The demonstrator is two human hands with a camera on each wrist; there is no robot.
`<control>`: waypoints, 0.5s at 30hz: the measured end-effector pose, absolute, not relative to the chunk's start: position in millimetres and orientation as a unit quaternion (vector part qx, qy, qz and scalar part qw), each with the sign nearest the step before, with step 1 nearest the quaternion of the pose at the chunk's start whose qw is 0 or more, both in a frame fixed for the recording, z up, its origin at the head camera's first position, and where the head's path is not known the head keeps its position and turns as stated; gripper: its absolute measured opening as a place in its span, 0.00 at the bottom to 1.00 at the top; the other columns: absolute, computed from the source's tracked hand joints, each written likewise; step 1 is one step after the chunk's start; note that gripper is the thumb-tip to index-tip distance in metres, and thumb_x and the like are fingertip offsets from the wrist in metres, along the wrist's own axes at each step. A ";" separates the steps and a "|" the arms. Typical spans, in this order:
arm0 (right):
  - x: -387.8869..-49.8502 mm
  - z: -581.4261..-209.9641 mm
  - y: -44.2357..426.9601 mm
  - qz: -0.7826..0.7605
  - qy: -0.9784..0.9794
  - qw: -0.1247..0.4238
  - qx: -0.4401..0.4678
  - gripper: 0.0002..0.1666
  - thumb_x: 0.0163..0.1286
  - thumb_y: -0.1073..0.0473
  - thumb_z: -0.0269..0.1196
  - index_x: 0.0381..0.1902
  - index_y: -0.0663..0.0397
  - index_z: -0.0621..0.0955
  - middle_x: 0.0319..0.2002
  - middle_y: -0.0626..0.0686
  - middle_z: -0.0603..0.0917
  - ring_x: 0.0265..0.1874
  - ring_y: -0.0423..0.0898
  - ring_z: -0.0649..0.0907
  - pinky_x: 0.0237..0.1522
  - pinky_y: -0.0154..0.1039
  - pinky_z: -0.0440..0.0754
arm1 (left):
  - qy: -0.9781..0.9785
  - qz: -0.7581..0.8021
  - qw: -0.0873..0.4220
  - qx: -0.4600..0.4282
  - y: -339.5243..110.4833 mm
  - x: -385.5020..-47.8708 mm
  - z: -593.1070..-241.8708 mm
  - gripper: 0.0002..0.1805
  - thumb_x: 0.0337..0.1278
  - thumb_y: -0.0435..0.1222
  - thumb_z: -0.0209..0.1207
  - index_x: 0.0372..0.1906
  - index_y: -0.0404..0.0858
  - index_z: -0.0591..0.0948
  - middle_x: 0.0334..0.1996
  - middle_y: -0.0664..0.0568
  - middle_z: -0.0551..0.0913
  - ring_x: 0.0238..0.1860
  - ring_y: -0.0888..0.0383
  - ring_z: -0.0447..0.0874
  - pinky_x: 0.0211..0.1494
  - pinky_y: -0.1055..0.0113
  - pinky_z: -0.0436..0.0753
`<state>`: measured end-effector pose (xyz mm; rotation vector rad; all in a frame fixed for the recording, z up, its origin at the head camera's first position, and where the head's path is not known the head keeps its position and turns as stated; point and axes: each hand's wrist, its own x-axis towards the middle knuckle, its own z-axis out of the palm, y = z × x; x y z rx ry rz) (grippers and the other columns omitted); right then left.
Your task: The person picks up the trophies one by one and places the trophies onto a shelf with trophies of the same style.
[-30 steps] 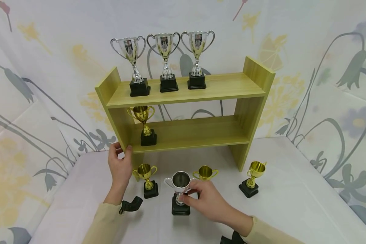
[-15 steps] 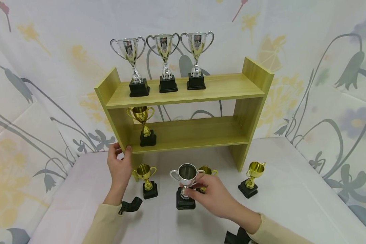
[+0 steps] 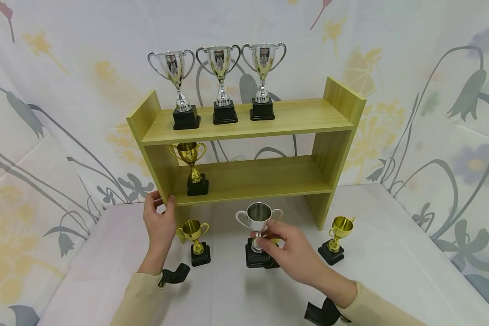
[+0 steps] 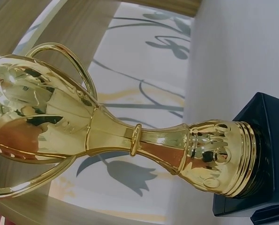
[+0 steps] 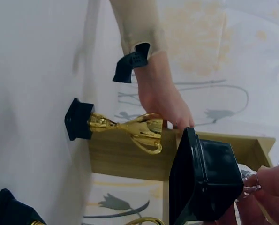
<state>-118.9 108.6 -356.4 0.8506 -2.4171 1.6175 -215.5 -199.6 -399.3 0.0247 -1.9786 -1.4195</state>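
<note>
In the head view my right hand [image 3: 297, 253] pinches the stem of a silver trophy cup [image 3: 258, 218], held upright above the table. Its black base [image 5: 209, 173] looms large in the right wrist view. Behind it, a gold trophy is mostly hidden, with a bit of its black base [image 3: 273, 263] showing. My left hand [image 3: 160, 226] grips the left side panel of the wooden shelf [image 3: 252, 178], thumb in front and fingers behind. Close to that hand a small gold trophy [image 3: 193, 231] stands on the table; a gold trophy [image 4: 209, 157] fills the left wrist view.
Three silver trophies [image 3: 221, 68] line the top board from the left. A gold trophy [image 3: 190, 156] stands at the left of the middle board. Another small gold trophy [image 3: 342, 227] is on the white tabletop [image 3: 391, 253] at right. A floral cloth [image 3: 411, 149] hangs behind.
My right hand has lifted the silver trophy and moved it right and toward the shelf, now covering most of the gold trophy behind it. The left hand keeps its place on the shelf.
</note>
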 end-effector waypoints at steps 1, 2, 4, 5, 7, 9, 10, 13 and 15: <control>-119.4 -356.0 109.5 0.531 -0.798 0.061 0.278 0.10 0.71 0.63 0.63 0.49 0.51 0.83 0.46 0.45 0.86 0.46 0.42 0.84 0.48 0.43 0.82 | -0.763 -0.546 0.346 0.009 -199.5 -215.3 -399.0 0.16 0.70 0.35 0.55 0.56 0.30 0.73 0.49 0.40 0.75 0.48 0.61 0.71 0.44 0.67 0.76; -119.8 -355.4 110.3 0.531 -0.800 0.064 0.273 0.11 0.71 0.63 0.63 0.49 0.50 0.83 0.46 0.45 0.86 0.46 0.42 0.83 0.48 0.43 0.82 | -0.763 -0.546 0.345 0.009 -199.4 -215.1 -398.7 0.16 0.70 0.35 0.55 0.56 0.30 0.73 0.49 0.40 0.75 0.48 0.61 0.71 0.44 0.67 0.76; -120.9 -354.2 111.8 0.530 -0.801 0.073 0.267 0.11 0.72 0.64 0.62 0.50 0.50 0.83 0.46 0.44 0.85 0.46 0.43 0.83 0.47 0.43 0.82 | -0.763 -0.547 0.344 0.009 -199.1 -214.6 -398.4 0.16 0.70 0.35 0.55 0.56 0.30 0.73 0.48 0.40 0.74 0.47 0.60 0.71 0.44 0.66 0.76; -121.4 -353.5 112.6 0.531 -0.801 0.076 0.266 0.11 0.72 0.64 0.61 0.51 0.50 0.83 0.47 0.45 0.85 0.45 0.43 0.82 0.46 0.43 0.82 | -0.764 -0.546 0.344 0.009 -199.0 -214.4 -398.3 0.16 0.70 0.35 0.55 0.56 0.29 0.73 0.48 0.40 0.74 0.47 0.60 0.71 0.44 0.66 0.76; -122.5 -352.2 114.3 0.532 -0.802 0.081 0.260 0.11 0.73 0.64 0.61 0.50 0.50 0.83 0.47 0.45 0.85 0.46 0.44 0.82 0.46 0.42 0.82 | -0.764 -0.546 0.344 0.008 -199.0 -214.3 -398.2 0.16 0.70 0.35 0.55 0.55 0.29 0.73 0.48 0.40 0.74 0.47 0.60 0.71 0.44 0.67 0.76; -123.3 -350.8 116.2 0.533 -0.802 0.086 0.255 0.11 0.73 0.64 0.60 0.50 0.51 0.83 0.48 0.46 0.85 0.47 0.44 0.82 0.47 0.42 0.81 | -0.764 -0.546 0.344 0.009 -198.9 -214.4 -398.4 0.16 0.70 0.35 0.55 0.55 0.29 0.72 0.48 0.40 0.74 0.47 0.60 0.71 0.43 0.69 0.76; -123.7 -350.2 117.4 0.533 -0.803 0.090 0.252 0.11 0.73 0.63 0.61 0.50 0.50 0.83 0.48 0.46 0.85 0.47 0.44 0.82 0.47 0.41 0.81 | -0.764 -0.546 0.344 0.009 -198.9 -214.4 -398.3 0.16 0.71 0.35 0.54 0.55 0.29 0.73 0.47 0.40 0.74 0.47 0.60 0.71 0.43 0.70 0.76; -125.0 -348.2 120.1 0.532 -0.803 0.101 0.247 0.10 0.72 0.63 0.61 0.49 0.50 0.84 0.48 0.47 0.85 0.48 0.45 0.82 0.47 0.41 0.82 | -0.765 -0.545 0.344 0.009 -198.8 -214.9 -398.4 0.16 0.71 0.35 0.54 0.55 0.29 0.73 0.47 0.41 0.75 0.47 0.60 0.71 0.43 0.72 0.76; -125.7 -346.6 121.7 0.530 -0.803 0.111 0.248 0.10 0.72 0.64 0.62 0.48 0.51 0.84 0.48 0.47 0.85 0.48 0.45 0.82 0.47 0.41 0.82 | -0.765 -0.545 0.344 0.009 -198.8 -215.5 -398.4 0.16 0.71 0.35 0.54 0.55 0.29 0.73 0.47 0.41 0.75 0.47 0.61 0.71 0.43 0.73 0.76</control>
